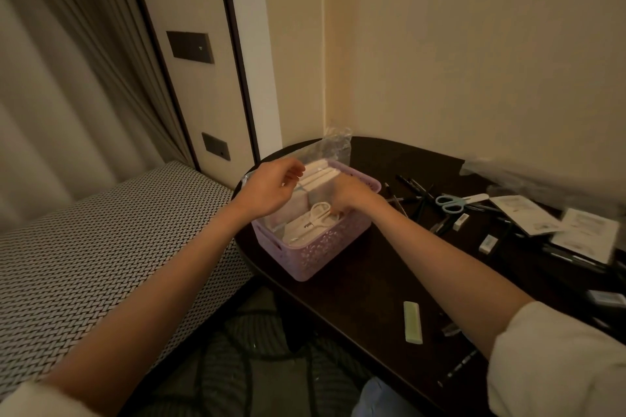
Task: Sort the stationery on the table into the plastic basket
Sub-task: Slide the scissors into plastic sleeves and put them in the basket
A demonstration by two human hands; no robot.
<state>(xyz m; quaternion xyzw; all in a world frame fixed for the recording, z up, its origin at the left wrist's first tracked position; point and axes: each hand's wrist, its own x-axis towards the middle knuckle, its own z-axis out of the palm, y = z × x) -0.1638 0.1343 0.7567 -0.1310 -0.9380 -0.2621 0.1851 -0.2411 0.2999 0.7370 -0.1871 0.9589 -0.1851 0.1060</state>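
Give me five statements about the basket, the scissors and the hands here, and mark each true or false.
1. The plastic basket is lilac. True.
2. White scissors lie inside the basket. True.
3. The blue-handled scissors are already in the basket. False: they lie on the table, right of the basket, among pens.
4. The pale green eraser is held in the right hand. False: it lies alone on the table near the front edge.
5. The left hand is over the basket's far left side, while the right hand reaches into the basket. True.
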